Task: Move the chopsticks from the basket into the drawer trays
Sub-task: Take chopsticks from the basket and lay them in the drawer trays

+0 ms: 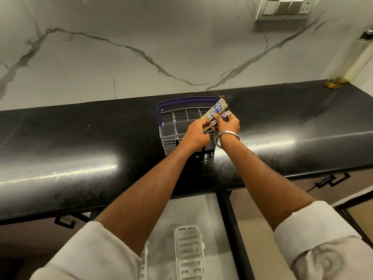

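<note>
A grey plastic cutlery basket (168, 136) with a purple handle stands on the black countertop. Over its right half, both hands hold a bundle of chopsticks (217, 109) with blue-and-white patterned ends and yellow shafts, tilted up to the right. My left hand (196, 134) grips the lower shafts. My right hand (228, 123), with a metal bangle on the wrist, pinches the patterned ends. Below the counter an open drawer shows a white slotted tray (188, 251); a second tray edge (143, 259) shows beside my left sleeve.
The black countertop (80, 142) runs the full width below a marble wall. A switch panel (286, 8) sits at the top right. A tall pale object (355, 57) stands in the far right corner. Closed drawers with black handles (331, 181) flank the open one.
</note>
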